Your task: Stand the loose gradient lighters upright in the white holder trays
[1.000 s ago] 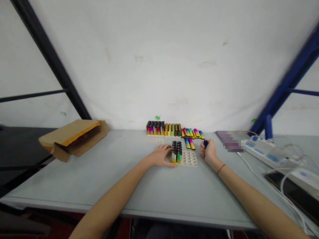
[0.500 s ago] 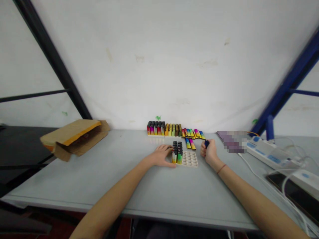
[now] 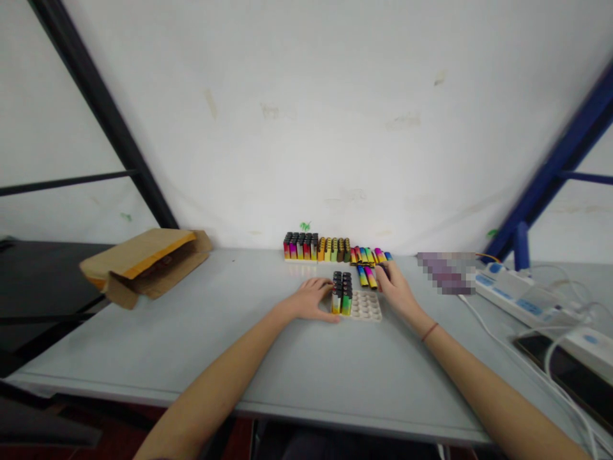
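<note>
Well right of the partly filled white tray [image 3: 368, 306] lies one dark phone [image 3: 582, 382]. The left hand [image 3: 312, 300], open and curved, sits against the tray's two columns of upright lighters [image 3: 341, 300]. Beyond the tray's right edge, the right hand [image 3: 396, 287] grips one dark object [image 3: 384, 270]; behind the tray lie two loose lighters [image 3: 370, 277], then an uncountable pile [image 3: 366, 255], partly screened by that hand, and two lighter blocks [image 3: 301, 248]

Between the left hand [image 3: 311, 300] and the right hand [image 3: 395, 286] lies flat a white tray [image 3: 367, 306] with round hollows; on its side nearer to the left hand, lighters with black tops [image 3: 341, 295] stand upright in two columns, their visible bodies partly yellow and green. Two shiny colourful lighters [image 3: 370, 278] lie just beside the right hand, whose fingers hold a dark thing [image 3: 384, 269], mostly hidden
</note>
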`<state>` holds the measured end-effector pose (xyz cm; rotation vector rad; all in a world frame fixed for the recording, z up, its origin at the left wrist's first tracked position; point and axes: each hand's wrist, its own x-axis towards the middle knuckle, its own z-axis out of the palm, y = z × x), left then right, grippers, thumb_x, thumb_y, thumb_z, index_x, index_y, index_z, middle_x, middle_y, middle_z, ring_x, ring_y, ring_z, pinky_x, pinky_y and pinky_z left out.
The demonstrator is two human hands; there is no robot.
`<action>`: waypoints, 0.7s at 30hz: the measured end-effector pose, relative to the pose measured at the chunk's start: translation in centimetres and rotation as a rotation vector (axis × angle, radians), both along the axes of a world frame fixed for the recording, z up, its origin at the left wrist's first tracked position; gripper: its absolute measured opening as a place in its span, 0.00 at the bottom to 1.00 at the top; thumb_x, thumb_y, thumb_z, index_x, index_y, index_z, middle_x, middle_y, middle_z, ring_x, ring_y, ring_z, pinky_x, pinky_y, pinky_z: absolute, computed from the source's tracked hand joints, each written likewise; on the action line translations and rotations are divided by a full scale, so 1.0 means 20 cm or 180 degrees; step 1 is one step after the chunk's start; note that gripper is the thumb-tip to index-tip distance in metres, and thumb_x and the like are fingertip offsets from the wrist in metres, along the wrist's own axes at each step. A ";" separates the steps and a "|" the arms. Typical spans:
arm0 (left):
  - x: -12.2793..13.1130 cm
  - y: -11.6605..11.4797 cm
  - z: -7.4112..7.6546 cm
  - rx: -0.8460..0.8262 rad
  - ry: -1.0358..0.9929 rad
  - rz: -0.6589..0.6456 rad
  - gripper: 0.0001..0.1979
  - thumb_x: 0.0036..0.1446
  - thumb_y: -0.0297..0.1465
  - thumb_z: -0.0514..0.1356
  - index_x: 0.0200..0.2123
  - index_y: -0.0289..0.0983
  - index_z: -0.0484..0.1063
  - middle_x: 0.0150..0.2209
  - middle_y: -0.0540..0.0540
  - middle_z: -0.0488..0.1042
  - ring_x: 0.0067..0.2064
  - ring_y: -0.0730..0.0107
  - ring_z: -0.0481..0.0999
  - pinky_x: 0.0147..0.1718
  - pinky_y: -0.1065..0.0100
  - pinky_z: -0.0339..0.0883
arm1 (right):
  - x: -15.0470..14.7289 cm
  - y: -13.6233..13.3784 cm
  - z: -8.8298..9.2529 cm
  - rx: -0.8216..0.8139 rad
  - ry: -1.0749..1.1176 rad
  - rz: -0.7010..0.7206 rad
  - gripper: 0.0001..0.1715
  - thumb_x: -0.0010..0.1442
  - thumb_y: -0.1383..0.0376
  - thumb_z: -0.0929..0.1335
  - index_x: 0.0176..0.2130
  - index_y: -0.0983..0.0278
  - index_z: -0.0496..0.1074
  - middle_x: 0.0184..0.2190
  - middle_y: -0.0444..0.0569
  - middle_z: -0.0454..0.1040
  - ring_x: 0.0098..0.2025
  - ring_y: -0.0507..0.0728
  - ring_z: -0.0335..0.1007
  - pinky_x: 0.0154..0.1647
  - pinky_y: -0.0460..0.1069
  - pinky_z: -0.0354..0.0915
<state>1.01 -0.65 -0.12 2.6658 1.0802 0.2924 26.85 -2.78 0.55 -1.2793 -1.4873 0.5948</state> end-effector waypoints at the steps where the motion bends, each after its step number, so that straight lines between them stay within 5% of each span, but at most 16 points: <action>1: 0.00 0.00 0.00 -0.0003 -0.0007 0.0000 0.46 0.44 0.60 0.60 0.60 0.39 0.60 0.61 0.39 0.60 0.61 0.44 0.57 0.60 0.51 0.49 | 0.00 -0.01 0.01 0.0185 -0.0216 -0.0019 0.19 0.60 0.50 0.62 0.37 0.63 0.68 0.32 0.49 0.72 0.34 0.57 0.67 0.35 0.50 0.63; 4: 0.00 0.00 0.00 -0.0008 -0.0022 -0.0006 0.46 0.44 0.60 0.60 0.60 0.39 0.60 0.61 0.38 0.60 0.62 0.45 0.57 0.60 0.51 0.48 | -0.01 -0.01 0.02 0.0493 -0.0543 0.0007 0.19 0.59 0.52 0.64 0.37 0.64 0.71 0.37 0.53 0.74 0.38 0.58 0.68 0.37 0.51 0.65; 11: 0.00 0.00 -0.01 0.0019 0.0020 -0.0006 0.46 0.45 0.61 0.60 0.60 0.38 0.60 0.61 0.38 0.59 0.61 0.44 0.57 0.60 0.51 0.48 | -0.05 -0.03 0.01 0.0311 -0.0373 0.0446 0.20 0.59 0.54 0.65 0.44 0.65 0.72 0.36 0.51 0.77 0.34 0.57 0.72 0.37 0.52 0.67; 21: 0.00 0.00 0.01 -0.0014 0.0028 0.0008 0.46 0.44 0.60 0.61 0.60 0.39 0.59 0.61 0.39 0.59 0.61 0.45 0.58 0.60 0.51 0.48 | -0.06 -0.05 0.01 0.0774 -0.1240 0.0390 0.19 0.63 0.59 0.62 0.50 0.61 0.72 0.46 0.54 0.76 0.46 0.61 0.72 0.49 0.56 0.66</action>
